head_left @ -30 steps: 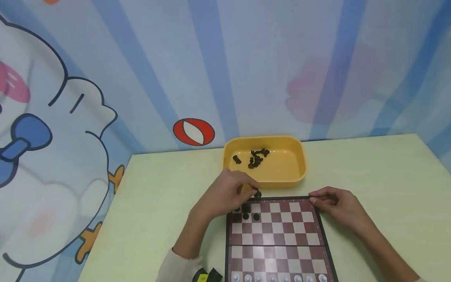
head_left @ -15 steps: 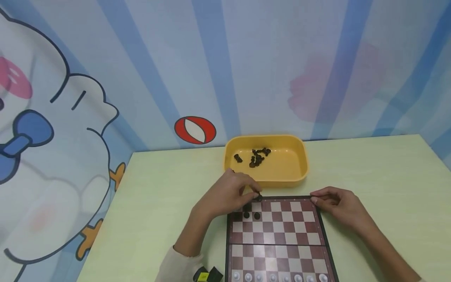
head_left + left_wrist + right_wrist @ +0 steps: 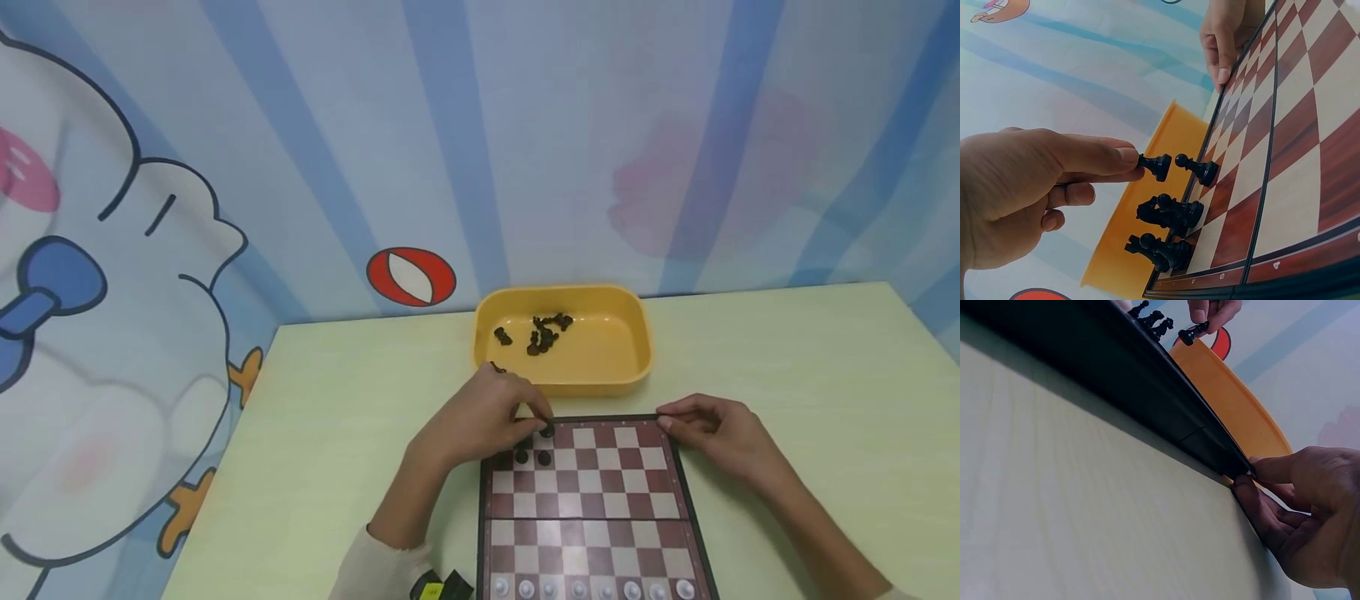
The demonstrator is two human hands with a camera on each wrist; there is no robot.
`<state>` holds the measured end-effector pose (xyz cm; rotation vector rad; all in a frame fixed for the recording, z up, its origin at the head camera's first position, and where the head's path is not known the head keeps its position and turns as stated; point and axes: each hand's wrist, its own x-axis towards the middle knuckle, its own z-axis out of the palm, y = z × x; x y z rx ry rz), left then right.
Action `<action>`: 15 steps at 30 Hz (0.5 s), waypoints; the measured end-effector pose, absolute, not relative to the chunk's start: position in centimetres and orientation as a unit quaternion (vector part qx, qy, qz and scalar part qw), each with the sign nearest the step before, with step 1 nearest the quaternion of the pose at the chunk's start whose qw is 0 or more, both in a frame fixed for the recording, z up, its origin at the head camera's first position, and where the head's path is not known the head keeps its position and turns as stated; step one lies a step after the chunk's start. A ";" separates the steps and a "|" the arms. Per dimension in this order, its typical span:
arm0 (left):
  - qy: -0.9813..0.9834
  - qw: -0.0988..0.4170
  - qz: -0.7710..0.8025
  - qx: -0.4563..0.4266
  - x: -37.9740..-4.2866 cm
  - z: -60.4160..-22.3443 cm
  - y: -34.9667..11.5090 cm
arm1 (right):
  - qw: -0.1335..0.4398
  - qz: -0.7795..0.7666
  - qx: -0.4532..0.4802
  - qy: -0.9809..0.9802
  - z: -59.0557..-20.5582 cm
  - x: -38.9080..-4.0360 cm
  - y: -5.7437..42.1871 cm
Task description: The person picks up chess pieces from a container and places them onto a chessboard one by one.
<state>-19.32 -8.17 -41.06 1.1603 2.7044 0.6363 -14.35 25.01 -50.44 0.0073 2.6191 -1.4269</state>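
Note:
My left hand pinches a small black chess piece between thumb and fingertips; its top is hidden by the fingers. The piece is tilted close over the back row of the chessboard, behind a black pawn. Beside it, a black knight and other black pieces stand in the board's corner. With thumb and fingers, my right hand pinches the far right corner of the board. In the right wrist view, that hand holds the dark board edge.
Behind the board stands a yellow tray with several black pieces lying in it. White pieces line the board's near side. A patterned wall rises behind the pale table.
My left hand has brought the black chess piece from beside the tray's front wall a little nearer, over the board's back row. The right hand stays at the corner.

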 end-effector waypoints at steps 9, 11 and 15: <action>0.904 0.064 0.183 0.382 -19.1 -41.5 -8.0 | 0.080 -0.472 0.007 0.878 -50.4 -14.2 24.9; 0.906 0.067 0.177 0.378 -19.0 -41.5 -8.1 | 0.085 -0.475 0.006 0.876 -50.5 -14.2 24.8; 0.908 0.067 0.175 0.375 -19.0 -41.6 -8.0 | 0.084 -0.472 0.008 0.877 -50.5 -14.2 24.7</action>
